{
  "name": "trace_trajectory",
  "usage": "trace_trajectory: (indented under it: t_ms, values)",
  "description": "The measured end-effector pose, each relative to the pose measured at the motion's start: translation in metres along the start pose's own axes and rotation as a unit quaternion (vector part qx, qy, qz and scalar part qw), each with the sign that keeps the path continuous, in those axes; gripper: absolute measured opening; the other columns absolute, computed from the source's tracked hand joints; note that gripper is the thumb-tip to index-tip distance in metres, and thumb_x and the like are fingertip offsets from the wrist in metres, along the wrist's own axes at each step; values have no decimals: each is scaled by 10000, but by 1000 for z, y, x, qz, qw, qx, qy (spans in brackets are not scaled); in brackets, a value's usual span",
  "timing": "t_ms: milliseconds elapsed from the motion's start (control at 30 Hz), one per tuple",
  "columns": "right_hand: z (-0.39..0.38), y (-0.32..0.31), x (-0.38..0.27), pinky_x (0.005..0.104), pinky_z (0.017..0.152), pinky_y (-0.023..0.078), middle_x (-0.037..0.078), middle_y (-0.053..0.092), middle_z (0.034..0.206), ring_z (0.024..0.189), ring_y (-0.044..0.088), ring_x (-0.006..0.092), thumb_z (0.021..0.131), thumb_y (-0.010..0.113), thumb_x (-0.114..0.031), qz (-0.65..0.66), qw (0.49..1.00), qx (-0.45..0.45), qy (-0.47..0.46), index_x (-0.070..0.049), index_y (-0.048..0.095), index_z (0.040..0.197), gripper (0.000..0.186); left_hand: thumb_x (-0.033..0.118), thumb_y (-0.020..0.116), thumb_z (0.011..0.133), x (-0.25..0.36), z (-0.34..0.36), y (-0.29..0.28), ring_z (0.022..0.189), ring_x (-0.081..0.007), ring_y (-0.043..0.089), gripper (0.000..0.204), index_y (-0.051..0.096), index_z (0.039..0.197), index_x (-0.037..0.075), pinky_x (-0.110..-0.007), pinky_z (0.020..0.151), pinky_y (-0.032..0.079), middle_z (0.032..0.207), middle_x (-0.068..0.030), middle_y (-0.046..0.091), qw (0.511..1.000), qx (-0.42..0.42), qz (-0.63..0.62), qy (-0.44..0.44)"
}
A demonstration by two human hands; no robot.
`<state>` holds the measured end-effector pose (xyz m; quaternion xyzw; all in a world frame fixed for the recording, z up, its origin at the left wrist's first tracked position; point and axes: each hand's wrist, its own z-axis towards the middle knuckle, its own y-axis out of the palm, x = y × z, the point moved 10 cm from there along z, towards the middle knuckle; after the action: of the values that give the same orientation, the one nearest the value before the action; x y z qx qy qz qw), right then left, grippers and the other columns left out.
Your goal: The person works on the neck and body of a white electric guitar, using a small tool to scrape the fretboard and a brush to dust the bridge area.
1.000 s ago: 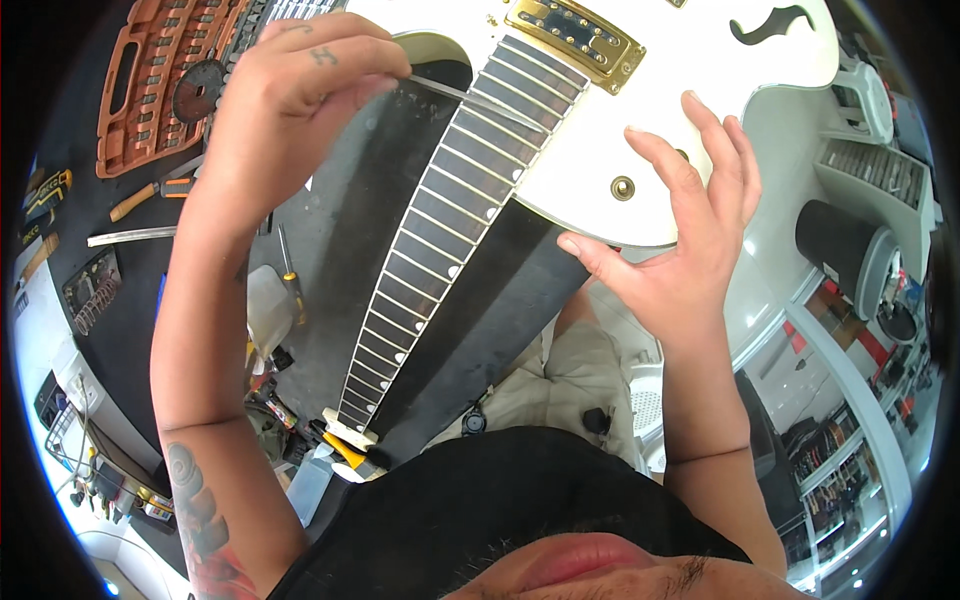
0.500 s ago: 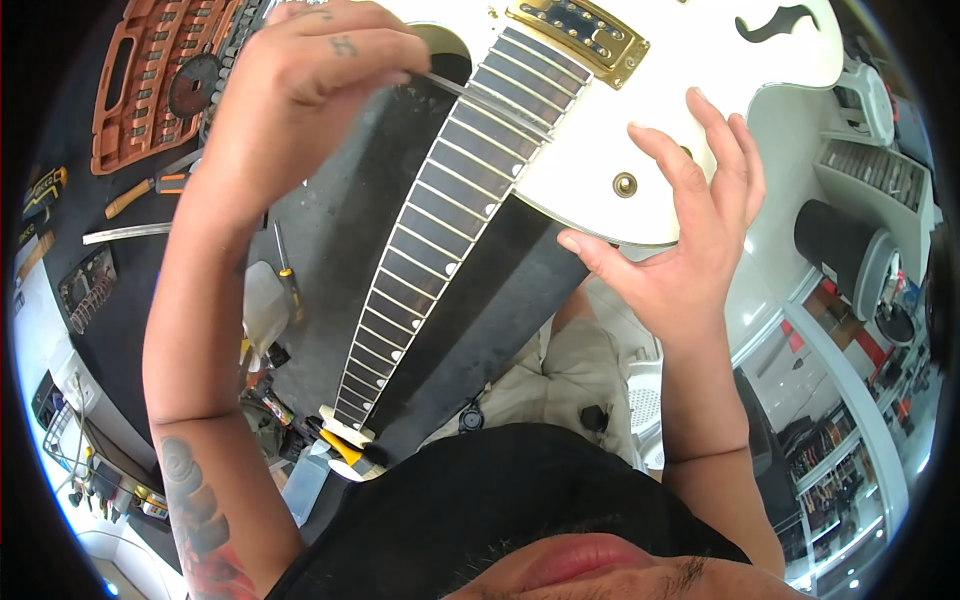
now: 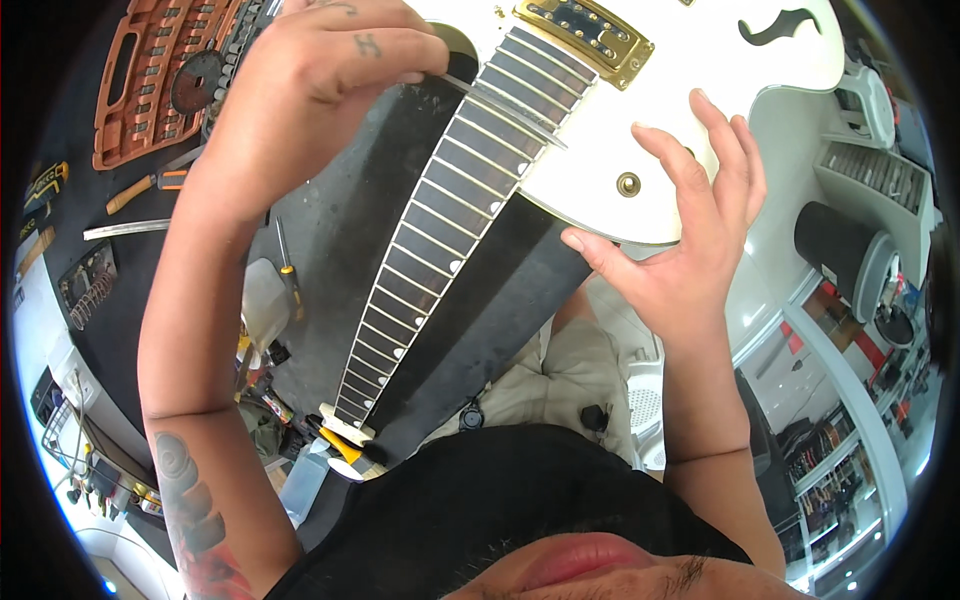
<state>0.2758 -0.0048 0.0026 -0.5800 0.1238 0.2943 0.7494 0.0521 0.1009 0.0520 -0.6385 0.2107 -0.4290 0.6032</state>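
**White guitar on bench, tool across the frets**

White hollow-body guitar [image 3: 700, 90] lies across the dark workbench [image 3: 330, 230], body toward the far right, neck [image 3: 440, 230] running back to the near edge over a black support block [image 3: 500, 300]; gold pickup [image 3: 585, 28] sits at the neck's body end; orange socket tray [image 3: 150, 80] at the far left corner, screwdrivers [image 3: 150, 185] just beside it; left hand [image 3: 320, 90] curled, fingers pinched shut on a thin metal strip [image 3: 500, 103] lying crosswise on the upper frets, touching the fretboard; probably a straightedge or file, too thin to tell; right hand [image 3: 690, 230] spread wide, holding nothing, fingertips [image 3: 650, 135] and thumb resting on the body's near edge by a gold knob [image 3: 628, 184].
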Motion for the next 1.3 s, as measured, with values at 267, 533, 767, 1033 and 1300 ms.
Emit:
trace_trajectory:
  t_ms: [267,533,767,1033,1300]
  values:
    - [-1,1,-1,617,1309,310,188,549,1693,1605,378,500,631,1050,-447,0,1000,4,-2,-150,765,1400,873,-65,766,906,8,0,2,1039,-264,740,224,811,1080,68,-370,969,476,1065,-60,793,1000,12,22,3]
    - [-1,1,1,623,1312,295,183,554,1684,1589,394,499,623,1054,-447,6,1000,8,-4,-149,766,1389,871,-89,764,877,26,9,-1,1043,-247,734,249,803,1072,61,-399,937,454,1082,-49,792,998,-1,42,38]
    - [0,2,0,620,1305,301,172,557,1684,1583,404,498,616,1058,-448,8,1000,6,9,-157,769,1389,874,-87,767,850,28,9,1,1050,-264,726,277,804,1075,69,-401,930,448,1073,-56,783,996,-15,63,53]
    - [0,2,1,620,1305,303,175,560,1682,1576,416,496,610,1062,-440,14,1000,12,1,-165,776,1383,869,-79,752,844,38,15,1,1041,-297,711,286,782,1086,71,-422,905,447,1085,-65,773,994,-10,73,79]
    - [1,0,-1,614,1302,302,173,562,1683,1573,420,489,618,1058,-473,17,1000,16,-1,-166,782,1372,860,-82,733,835,45,20,-8,1042,-297,720,299,782,1092,61,-434,917,458,1098,-71,783,993,-15,56,104]
